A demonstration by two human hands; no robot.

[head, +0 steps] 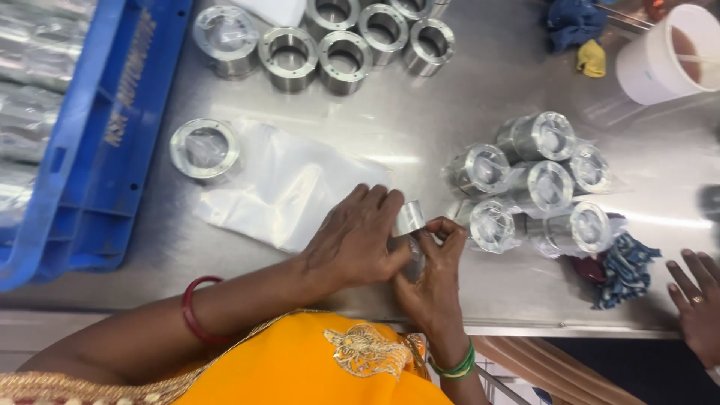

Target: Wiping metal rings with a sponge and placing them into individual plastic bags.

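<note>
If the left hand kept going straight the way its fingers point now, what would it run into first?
The left hand points right across the steel table. It already touches the wrapped metal ring it shares with the right hand. Past that, probably the cluster of wrapped rings, though depth is unclear.

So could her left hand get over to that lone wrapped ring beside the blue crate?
Probably yes: the left hand has only flat plastic bags between it and the ring, though it now grips a metal part.

Bare steel (420, 127) between rings (345, 60) and wrapped rings (540, 187)
</note>
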